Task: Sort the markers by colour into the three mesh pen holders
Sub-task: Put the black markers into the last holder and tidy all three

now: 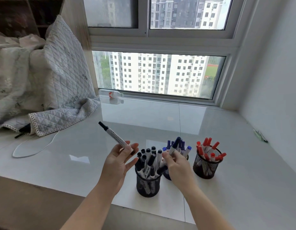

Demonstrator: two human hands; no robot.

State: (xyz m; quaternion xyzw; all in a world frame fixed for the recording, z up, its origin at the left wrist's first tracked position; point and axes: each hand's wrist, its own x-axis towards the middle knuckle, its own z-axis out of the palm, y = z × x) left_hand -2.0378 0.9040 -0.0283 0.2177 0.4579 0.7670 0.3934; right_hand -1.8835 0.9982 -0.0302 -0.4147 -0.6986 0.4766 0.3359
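Room: we see a window (160, 73) facing tower blocks, and a quilted blanket (60, 83) at left.
Table: glossy white table (77, 160); white cable (36, 146) on it.
Holders: we count three mesh holders in a row — black set (148, 185), blue set (167, 175), red set (204, 168).
Left hand (118, 163): pinches a black marker (114, 136), cap up, left of the holders.
Right hand (177, 166): grips a blue marker (174, 146) over the middle holder.

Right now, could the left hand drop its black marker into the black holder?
Probably yes. The left hand pinches the black marker just left of the black holder, nothing between them. The holder is crowded with markers, though gaps show.
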